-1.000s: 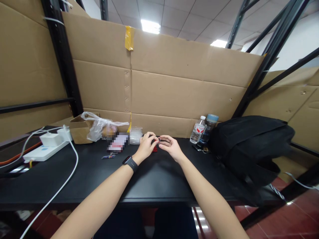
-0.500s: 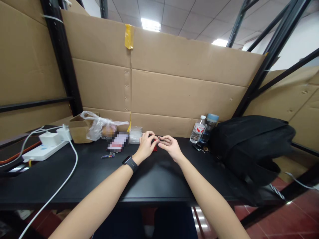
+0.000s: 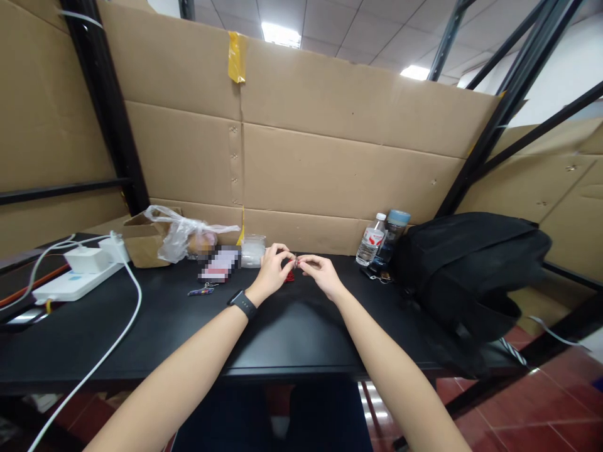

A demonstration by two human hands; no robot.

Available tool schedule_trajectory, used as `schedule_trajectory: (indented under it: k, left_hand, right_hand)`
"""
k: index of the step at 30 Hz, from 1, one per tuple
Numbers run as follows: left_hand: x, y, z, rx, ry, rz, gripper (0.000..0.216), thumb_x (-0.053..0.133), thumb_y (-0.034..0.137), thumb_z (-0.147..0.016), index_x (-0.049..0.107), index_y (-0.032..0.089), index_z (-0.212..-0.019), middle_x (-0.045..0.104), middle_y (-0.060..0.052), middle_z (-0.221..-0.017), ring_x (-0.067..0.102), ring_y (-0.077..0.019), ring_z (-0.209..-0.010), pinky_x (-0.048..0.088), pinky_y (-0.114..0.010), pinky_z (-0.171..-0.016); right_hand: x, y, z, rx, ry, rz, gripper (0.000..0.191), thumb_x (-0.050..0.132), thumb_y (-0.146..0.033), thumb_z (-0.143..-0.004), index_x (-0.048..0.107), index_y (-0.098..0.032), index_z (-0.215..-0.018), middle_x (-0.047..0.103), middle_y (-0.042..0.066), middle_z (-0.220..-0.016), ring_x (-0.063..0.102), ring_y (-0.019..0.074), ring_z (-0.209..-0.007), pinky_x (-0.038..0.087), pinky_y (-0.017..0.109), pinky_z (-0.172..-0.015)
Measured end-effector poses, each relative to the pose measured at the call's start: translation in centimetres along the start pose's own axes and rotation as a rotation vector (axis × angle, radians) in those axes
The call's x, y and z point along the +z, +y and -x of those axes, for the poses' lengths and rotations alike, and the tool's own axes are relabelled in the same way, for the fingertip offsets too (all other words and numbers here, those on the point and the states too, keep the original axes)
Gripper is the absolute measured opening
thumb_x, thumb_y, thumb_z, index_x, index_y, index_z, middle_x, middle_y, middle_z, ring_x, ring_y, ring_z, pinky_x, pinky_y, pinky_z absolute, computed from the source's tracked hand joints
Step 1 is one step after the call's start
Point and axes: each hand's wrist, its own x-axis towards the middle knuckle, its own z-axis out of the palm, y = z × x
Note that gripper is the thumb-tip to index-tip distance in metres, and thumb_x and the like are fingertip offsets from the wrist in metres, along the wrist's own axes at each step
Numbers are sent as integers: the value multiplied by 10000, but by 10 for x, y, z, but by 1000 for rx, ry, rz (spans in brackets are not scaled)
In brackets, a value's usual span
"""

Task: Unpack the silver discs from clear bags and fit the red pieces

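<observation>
Above the black table [image 3: 301, 339], my left hand [image 3: 272, 271] and my right hand [image 3: 322, 276] meet fingertip to fingertip. Both pinch at a small thing [image 3: 296, 262] with a thin, shiny look and a touch of red; it is too small to name. Just under the fingers of my left hand, a red item [image 3: 289, 276] shows in part, its shape mostly hidden. A dark watch [image 3: 242, 304] is on my left wrist. Behind my left hand stands a clear plastic container [image 3: 253, 251].
To the left lie a blurred-out flat item [image 3: 219, 263], a small colourful strap [image 3: 200, 291], a plastic bag [image 3: 176, 237], a cardboard box [image 3: 144, 242] and a white power strip [image 3: 78, 281] with cables. On the right are a water bottle [image 3: 370, 242], a blue-lidded bottle [image 3: 392, 235] and a black backpack [image 3: 471, 270].
My fingertips have come closer together around the small thing, the right hand's fingers drawing in from a wider spread. The whole view has shifted slightly.
</observation>
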Motion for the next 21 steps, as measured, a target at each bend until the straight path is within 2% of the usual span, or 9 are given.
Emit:
schedule_trajectory:
  k: [5,9,12,15,18,21]
  left_hand:
    - [4,-5,-1,11,-59,74,192,583,372,-953,716,240,-914,578,-56,-1075,556,-228,-1080,422,-411,-1024]
    - [2,-8,-2,14,-22,161,312,414,375,-1026,672,248,-1145,588,-69,-1162,554,-211,-1161,416,-381,-1058]
    - [-1,-7,0,52,-177,66,301,541,464,-959,689,285,-1151,603,-55,-1233,532,-248,-1198,399,-422,-1064]
    - [-2,-4,4,87,-339,-76,324,653,501,-870,712,306,-1122,611,-52,-1259,521,-286,-1187,404,-456,-1024]
    - [-2,-5,6,88,-391,-111,335,637,489,-875,692,323,-1160,611,-52,-1250,530,-278,-1153,412,-449,-998]
    - [-4,-10,5,89,-422,-148,470,705,459,-801,635,335,-1248,578,-56,-1306,502,-302,-1188,409,-468,-993]
  right_hand:
    - [-6,6,-4,-56,-9,127,282,754,-456,-767,719,-178,-790,682,74,-1093,630,172,-846,524,288,-699]
    - [-12,6,-6,-105,9,268,220,713,-393,-799,715,-181,-740,662,74,-1053,627,198,-952,513,308,-798]
    - [-18,4,-6,-115,-27,346,184,704,-358,-798,720,-181,-747,641,83,-1084,628,211,-1011,509,313,-816]
    - [-22,3,-6,-103,-35,365,167,689,-339,-801,721,-180,-759,621,88,-1118,637,200,-971,518,300,-766]
    - [-26,3,-7,-98,-39,438,135,677,-297,-798,727,-180,-754,615,84,-1136,637,180,-920,516,289,-738]
    - [-33,3,-7,-104,-91,578,85,675,-223,-775,740,-184,-737,613,73,-1145,632,170,-919,503,290,-761]
